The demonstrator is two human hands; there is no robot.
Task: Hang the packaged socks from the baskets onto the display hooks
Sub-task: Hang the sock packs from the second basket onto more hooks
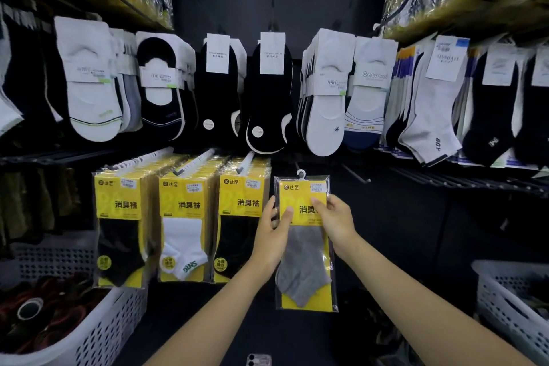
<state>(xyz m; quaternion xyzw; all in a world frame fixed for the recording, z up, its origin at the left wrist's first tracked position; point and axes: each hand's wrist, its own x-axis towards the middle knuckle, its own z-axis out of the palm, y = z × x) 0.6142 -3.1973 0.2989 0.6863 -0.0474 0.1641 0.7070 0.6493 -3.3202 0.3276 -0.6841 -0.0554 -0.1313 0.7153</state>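
Observation:
I hold a clear pack of grey socks (304, 264) with a yellow card upright in front of the display. My left hand (274, 232) grips its left edge, thumb on the card. My right hand (334, 221) pinches its right edge near the top. The pack's white plastic hanger (301, 174) points up, just below and in front of a bare display hook (356, 175). Left of the pack, three hooks carry rows of the same yellow packs: black (120, 229), white (184, 229) and black (237, 226).
A white basket (98, 333) with dark socks stands at the lower left, another white basket (505, 300) at the lower right. Above hang rows of white and black no-show socks (267, 98). A phone (259, 360) lies at the bottom edge.

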